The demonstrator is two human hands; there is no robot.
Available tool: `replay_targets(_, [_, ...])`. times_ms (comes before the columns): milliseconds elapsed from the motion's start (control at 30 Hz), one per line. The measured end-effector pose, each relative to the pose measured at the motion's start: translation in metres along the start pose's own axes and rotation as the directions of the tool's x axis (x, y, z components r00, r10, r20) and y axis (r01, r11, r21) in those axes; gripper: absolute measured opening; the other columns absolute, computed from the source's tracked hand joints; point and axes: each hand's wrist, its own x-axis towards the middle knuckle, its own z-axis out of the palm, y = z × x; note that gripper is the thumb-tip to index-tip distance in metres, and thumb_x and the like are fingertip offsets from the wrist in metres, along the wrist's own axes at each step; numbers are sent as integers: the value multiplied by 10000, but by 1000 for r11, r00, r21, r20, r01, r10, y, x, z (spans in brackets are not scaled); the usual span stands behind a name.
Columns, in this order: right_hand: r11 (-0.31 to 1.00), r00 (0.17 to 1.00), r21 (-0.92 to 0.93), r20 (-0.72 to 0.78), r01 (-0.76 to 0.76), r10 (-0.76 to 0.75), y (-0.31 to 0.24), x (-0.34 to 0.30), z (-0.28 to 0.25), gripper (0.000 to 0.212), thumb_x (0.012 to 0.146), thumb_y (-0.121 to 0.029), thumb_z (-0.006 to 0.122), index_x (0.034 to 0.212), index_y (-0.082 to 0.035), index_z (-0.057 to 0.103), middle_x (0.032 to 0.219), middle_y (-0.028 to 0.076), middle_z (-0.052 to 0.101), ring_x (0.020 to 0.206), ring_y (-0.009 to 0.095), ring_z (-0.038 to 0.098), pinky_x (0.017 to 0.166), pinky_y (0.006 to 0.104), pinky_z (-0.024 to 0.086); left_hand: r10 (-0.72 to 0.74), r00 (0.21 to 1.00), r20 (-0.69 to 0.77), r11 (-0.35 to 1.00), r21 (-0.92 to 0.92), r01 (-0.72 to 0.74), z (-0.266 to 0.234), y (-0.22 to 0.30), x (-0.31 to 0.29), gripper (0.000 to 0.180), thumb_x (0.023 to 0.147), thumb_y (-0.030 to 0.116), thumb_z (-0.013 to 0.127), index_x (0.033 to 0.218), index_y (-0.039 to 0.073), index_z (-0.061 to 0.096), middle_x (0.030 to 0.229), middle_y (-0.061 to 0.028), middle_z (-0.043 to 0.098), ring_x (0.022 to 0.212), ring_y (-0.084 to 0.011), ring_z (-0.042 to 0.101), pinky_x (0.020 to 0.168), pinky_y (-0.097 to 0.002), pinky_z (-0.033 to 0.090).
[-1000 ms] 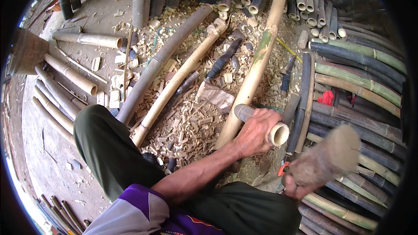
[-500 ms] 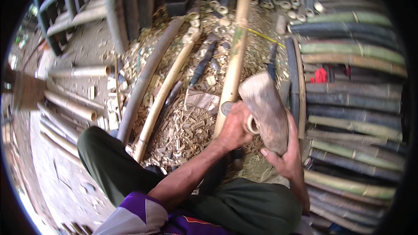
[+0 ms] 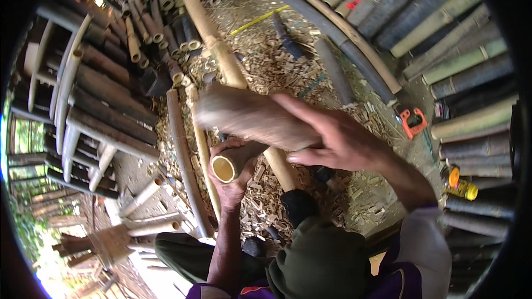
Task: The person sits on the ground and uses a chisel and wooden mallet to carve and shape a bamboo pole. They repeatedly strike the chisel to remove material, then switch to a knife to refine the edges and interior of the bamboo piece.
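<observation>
My left hand is closed around a short bamboo tube, whose pale cut end faces me. In my right hand is a thick wooden block, smeared by motion, with the thumb below it and the fingers over its top. The block lies across just above the tube; whether they touch, I cannot tell. Beneath both hands runs a long pale bamboo pole, its near end by my dark-trousered leg.
Wood chips cover the ground. Dark and green bamboo poles line the right, near an orange tool and a yellow bottle. A dark-handled tool lies ahead. Bamboo furniture stands left.
The view has turned. My left hand now holds the bamboo tube further left, with its open end toward me. The block in my right hand has swung from upright to nearly level.
</observation>
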Motion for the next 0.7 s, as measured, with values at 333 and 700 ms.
replay_targets(333, [497, 769, -598, 382, 628, -513, -43, 89, 24, 842, 894, -309, 734, 1593, -219, 273, 898, 138, 607, 565, 132, 533, 421, 240, 482, 213, 971, 105, 789, 567, -234, -39, -97, -32, 658, 987, 511, 546, 1383, -7, 456, 1298, -209, 547, 1135, -296, 576, 955, -448, 512])
replay_targets(700, [985, 936, -155, 351, 74, -15, -12, 71, 0, 884, 876, -145, 726, 1600, -114, 220, 1099, 230, 658, 761, 202, 687, 646, 334, 638, -138, 990, -3, 987, -90, 137, 4, 10, -3, 496, 712, 85, 803, 1151, -3, 591, 1103, -106, 647, 1042, -227, 630, 935, -391, 517])
